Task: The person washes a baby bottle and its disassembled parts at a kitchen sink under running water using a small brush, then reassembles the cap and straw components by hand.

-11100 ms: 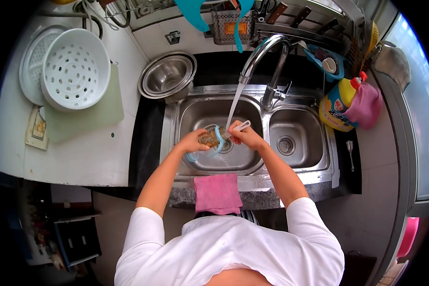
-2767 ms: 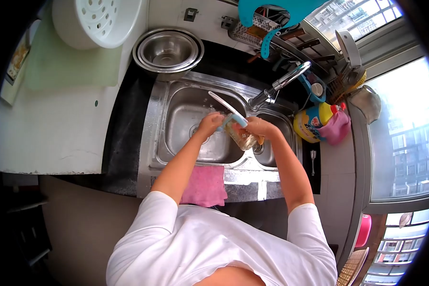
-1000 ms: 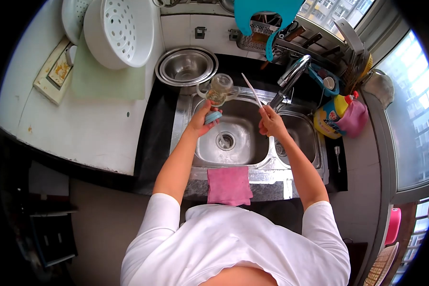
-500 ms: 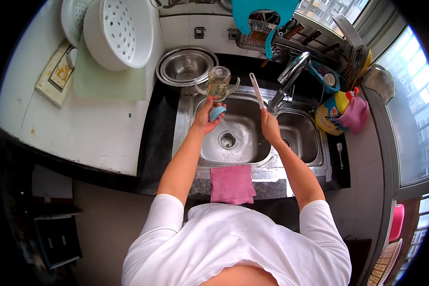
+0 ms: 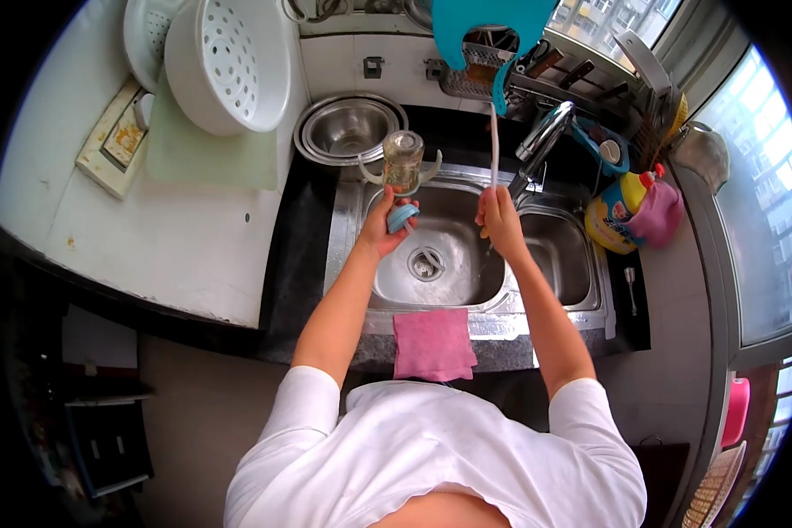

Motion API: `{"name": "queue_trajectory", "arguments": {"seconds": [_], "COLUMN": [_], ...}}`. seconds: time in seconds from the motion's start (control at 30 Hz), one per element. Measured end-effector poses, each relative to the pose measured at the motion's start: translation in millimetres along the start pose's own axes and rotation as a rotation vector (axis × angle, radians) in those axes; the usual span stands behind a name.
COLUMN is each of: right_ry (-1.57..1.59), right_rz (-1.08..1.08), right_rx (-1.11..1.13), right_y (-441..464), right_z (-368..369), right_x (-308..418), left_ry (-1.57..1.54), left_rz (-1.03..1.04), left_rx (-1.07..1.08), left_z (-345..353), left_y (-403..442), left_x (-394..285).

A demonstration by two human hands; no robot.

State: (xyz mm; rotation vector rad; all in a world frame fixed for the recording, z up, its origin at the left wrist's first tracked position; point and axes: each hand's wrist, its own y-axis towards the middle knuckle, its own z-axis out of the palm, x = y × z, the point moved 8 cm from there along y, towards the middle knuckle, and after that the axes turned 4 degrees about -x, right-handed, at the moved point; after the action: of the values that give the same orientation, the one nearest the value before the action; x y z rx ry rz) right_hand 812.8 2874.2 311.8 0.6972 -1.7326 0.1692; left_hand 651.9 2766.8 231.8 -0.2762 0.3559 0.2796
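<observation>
Bottle (image 5: 403,160), clear and two-handled, is held base-up near 12 o'clock from the drain (image 5: 424,267) in the larger basin (image 5: 468,238) of a steel sink (image 5: 502,325). The person's left hand (image 5: 378,231), at 10 o'clock, has its fingers closed on the bottle's lower end and around a blue lid (image 5: 401,216), from which a translucent straw (image 5: 420,242) hangs toward the drain. At 2 o'clock, the right hand (image 5: 502,220) grips a long white handle (image 5: 495,145) in curled fingers, its length pointing up toward 12. A chrome faucet (image 5: 546,132) stands between 1 and 2 o'clock, nested steel bowls (image 5: 348,128) at 11, a yellow-and-blue detergent bottle (image 5: 609,211) just short of 3. A pink cloth (image 5: 434,343) drapes the counter edge (image 5: 374,352) at 6 o'clock.
</observation>
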Motion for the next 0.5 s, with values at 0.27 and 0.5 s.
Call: {"name": "queue_trajectory", "arguments": {"seconds": [0.27, 0.5], "right_ry": [-0.329, -0.016], "right_rz": [0.094, -0.488], "right_rx": [-0.025, -0.042], "right_y": [-44.8, 30.3], "right_z": [12.1, 24.2], "right_x": [-51.2, 253.7], "left_ry": [0.139, 0.261], "left_rz": [0.022, -0.100], "left_rx": [0.060, 0.113], "left_z": [-23.2, -54.2], "left_y": [-5.5, 1.4], "left_x": [-1.1, 18.2]}}
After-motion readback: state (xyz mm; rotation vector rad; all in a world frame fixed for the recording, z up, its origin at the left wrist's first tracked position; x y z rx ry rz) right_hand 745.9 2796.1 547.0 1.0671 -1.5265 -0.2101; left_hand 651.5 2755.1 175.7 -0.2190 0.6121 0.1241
